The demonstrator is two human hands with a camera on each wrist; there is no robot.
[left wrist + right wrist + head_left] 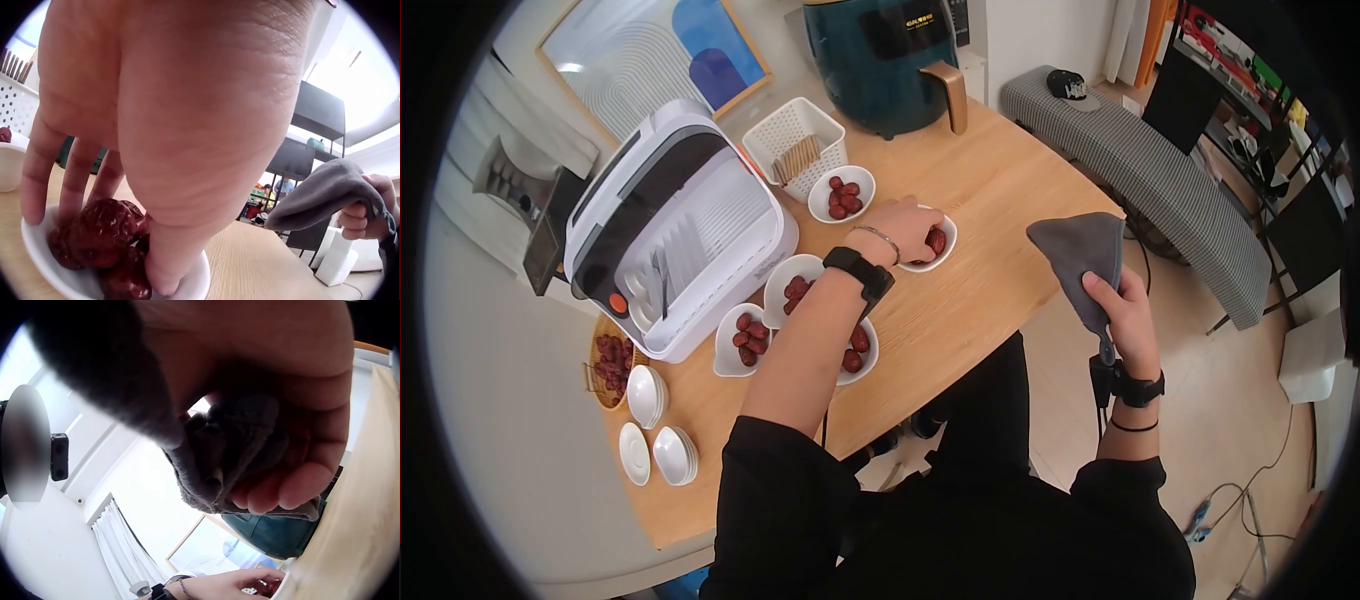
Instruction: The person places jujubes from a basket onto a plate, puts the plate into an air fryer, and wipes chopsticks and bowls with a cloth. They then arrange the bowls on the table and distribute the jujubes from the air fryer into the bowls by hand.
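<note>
My left hand (900, 228) reaches into a small white bowl (952, 245) of wrinkled red dates (937, 241). In the left wrist view, fingers and thumb of that hand (175, 125) lie on both sides of the dates (103, 234), inside the rim of the bowl (201, 275). Off the table's right edge, my right hand (1132, 325) grips a folded grey cloth (1090, 255). The right wrist view has the fingers of this hand (262, 375) curled round the bunched cloth (203, 465).
More bowls of dates (842, 195) stand left of my left hand, near a white lidded rack (745, 235). Behind are a perforated basket (820, 125) and a green air fryer (880, 70). Stacked empty bowls (675, 455) and a date basket (612, 365) are at the left.
</note>
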